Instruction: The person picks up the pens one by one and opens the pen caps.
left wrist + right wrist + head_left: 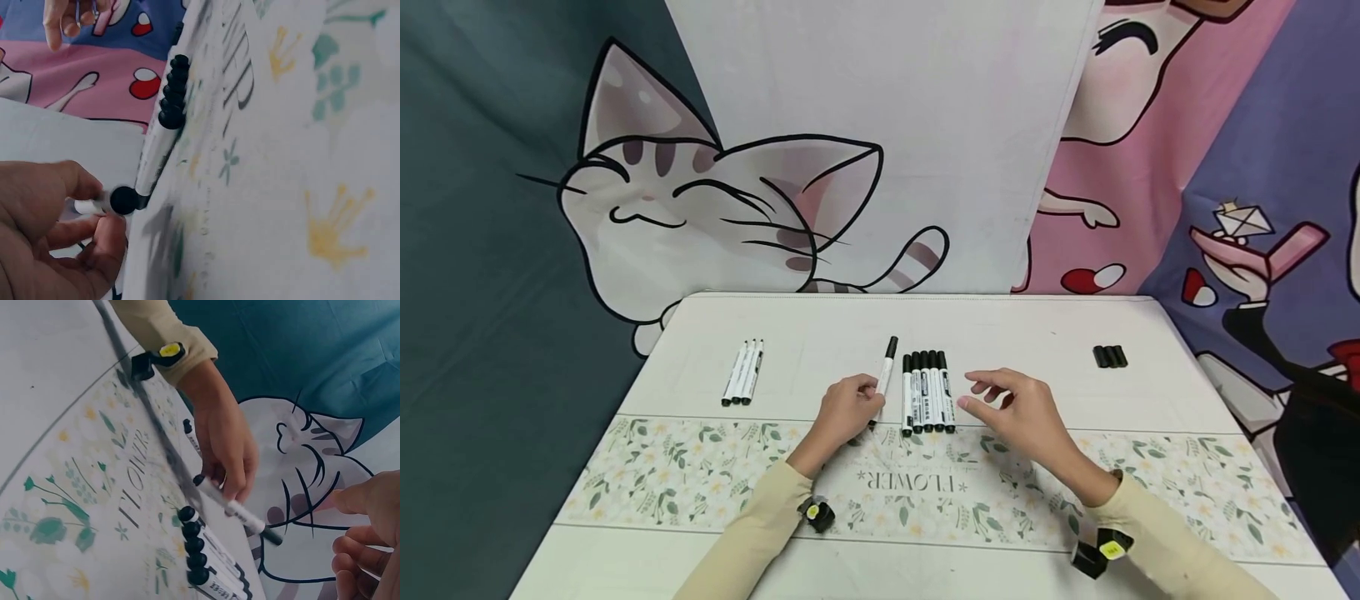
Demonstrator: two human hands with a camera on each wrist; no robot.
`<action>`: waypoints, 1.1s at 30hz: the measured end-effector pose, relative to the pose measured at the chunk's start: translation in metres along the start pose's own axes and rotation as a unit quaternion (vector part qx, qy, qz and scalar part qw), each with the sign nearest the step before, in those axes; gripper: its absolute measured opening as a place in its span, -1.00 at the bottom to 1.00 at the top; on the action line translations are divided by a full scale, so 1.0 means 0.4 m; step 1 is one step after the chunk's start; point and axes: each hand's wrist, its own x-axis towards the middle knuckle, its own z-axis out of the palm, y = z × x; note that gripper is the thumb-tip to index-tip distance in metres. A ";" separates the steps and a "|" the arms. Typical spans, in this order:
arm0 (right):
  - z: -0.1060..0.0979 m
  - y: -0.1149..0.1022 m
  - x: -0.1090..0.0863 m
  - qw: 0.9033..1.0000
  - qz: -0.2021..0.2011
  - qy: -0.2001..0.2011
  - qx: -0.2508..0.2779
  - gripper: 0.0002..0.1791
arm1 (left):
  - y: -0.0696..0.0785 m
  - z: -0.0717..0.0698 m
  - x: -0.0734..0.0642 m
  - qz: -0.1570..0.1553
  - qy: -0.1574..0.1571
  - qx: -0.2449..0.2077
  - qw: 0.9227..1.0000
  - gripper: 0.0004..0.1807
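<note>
A white marker with a black cap [887, 367] is pinched between the thumb and fingers of my left hand [848, 407]. It leans slightly, and the right wrist view shows it raised from the table with its dark end [199, 480] toward me. Just right of it, several capped white markers [927, 393] lie side by side in a row. My right hand [1022, 417] hovers to the right of that row, thumb and fingers spread apart and bent a little, with nothing between them.
Three markers without caps [743, 373] lie together on the left of the white table [820, 333]. Three loose black caps [1110, 357] sit side by side at the far right. A floral strip [700, 475] with the word FLOWER crosses the table before me; printed cloths hang behind.
</note>
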 end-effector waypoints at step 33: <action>-0.080 -0.088 0.026 0.997 -0.077 -0.027 -0.009 -0.56 | 0.047 -0.086 -0.135 0.243 0.031 0.045 0.969 -0.67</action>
